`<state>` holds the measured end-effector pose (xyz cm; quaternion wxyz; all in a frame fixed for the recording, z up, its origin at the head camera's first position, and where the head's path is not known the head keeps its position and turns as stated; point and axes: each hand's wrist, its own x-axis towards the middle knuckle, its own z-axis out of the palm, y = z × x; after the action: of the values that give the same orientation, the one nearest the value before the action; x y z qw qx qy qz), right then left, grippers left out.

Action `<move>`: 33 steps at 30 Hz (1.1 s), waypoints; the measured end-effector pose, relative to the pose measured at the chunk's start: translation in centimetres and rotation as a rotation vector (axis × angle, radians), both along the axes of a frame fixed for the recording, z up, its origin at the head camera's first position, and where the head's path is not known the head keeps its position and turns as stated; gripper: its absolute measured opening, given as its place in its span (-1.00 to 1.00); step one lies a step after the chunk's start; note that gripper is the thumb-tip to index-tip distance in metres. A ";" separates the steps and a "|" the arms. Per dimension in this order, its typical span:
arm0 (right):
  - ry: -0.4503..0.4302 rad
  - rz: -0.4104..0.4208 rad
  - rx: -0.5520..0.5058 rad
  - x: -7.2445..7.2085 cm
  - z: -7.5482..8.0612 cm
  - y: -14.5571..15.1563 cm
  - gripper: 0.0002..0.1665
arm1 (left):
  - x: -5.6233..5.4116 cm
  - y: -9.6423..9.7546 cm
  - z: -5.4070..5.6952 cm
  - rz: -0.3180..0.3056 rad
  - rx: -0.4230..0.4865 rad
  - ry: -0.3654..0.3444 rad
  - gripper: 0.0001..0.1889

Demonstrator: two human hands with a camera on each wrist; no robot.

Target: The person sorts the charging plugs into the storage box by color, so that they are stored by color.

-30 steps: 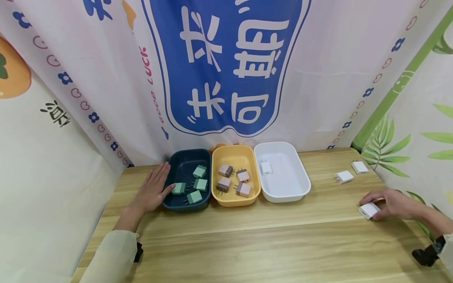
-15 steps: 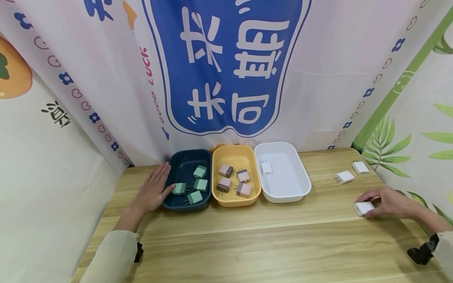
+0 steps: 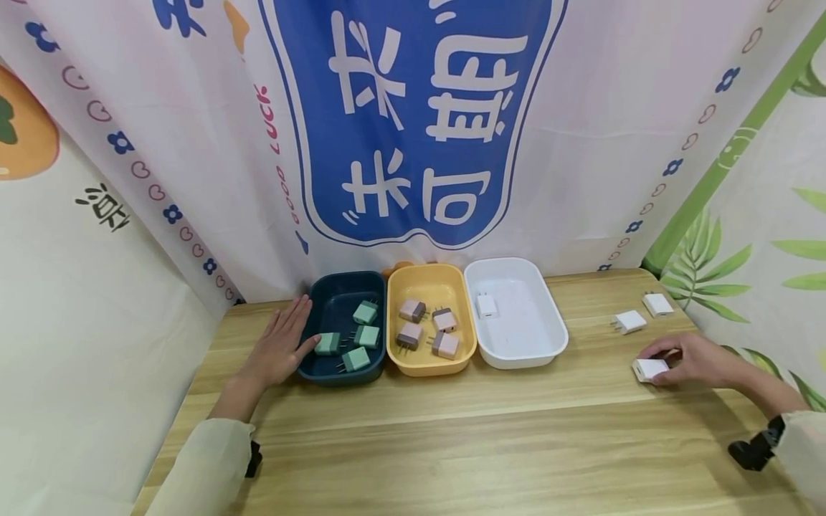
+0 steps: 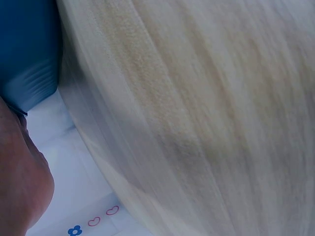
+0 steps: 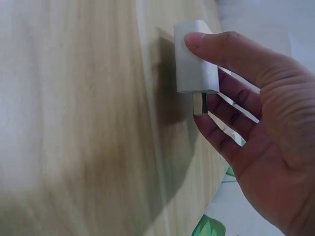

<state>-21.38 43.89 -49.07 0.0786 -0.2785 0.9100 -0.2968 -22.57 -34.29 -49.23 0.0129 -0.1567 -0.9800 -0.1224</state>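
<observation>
My right hand (image 3: pixel 698 360) pinches a white plug charger (image 3: pixel 649 370) between thumb and fingers at the right of the table. In the right wrist view the thumb presses one face of the charger (image 5: pixel 187 69), and its metal prongs (image 5: pixel 200 104) point toward the curled fingers. My left hand (image 3: pixel 276 351) rests with straight fingers along the left side of the dark blue tray (image 3: pixel 342 281), thumb over the rim beside a green charger (image 3: pixel 328 344). Only part of the left hand (image 4: pixel 24 177) shows in the left wrist view, below the tray's wall (image 4: pixel 29 54).
A yellow tray (image 3: pixel 426 370) with several pink-and-brown chargers stands right of the blue one. Beside it a white tray (image 3: pixel 525 315) holds one white charger (image 3: pixel 486 306). Two more white chargers lie at the back right, one (image 3: pixel 629 322) left of the other (image 3: pixel 657 304). Curtains hang behind.
The right hand has moved left and slightly toward the back, carrying the white charger with it. The left hand has stayed on the blue tray.
</observation>
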 end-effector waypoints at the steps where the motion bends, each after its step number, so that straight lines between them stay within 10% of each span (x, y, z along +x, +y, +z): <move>1: 0.005 -0.004 -0.003 -0.1 0.1 -0.2 -0.63 | 0.0 0.0 0.0 -0.001 -0.001 0.000 -0.17; 33: 0.180 0.048 -0.126 -4.4 4.7 -6.7 -0.56 | 0.1 -0.1 -0.2 -0.018 0.022 0.035 -0.16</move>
<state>-25.83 37.14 -44.34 -0.0143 -0.3300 0.8860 -0.3254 -22.51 -34.40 -49.47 0.0310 -0.1673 -0.9767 -0.1305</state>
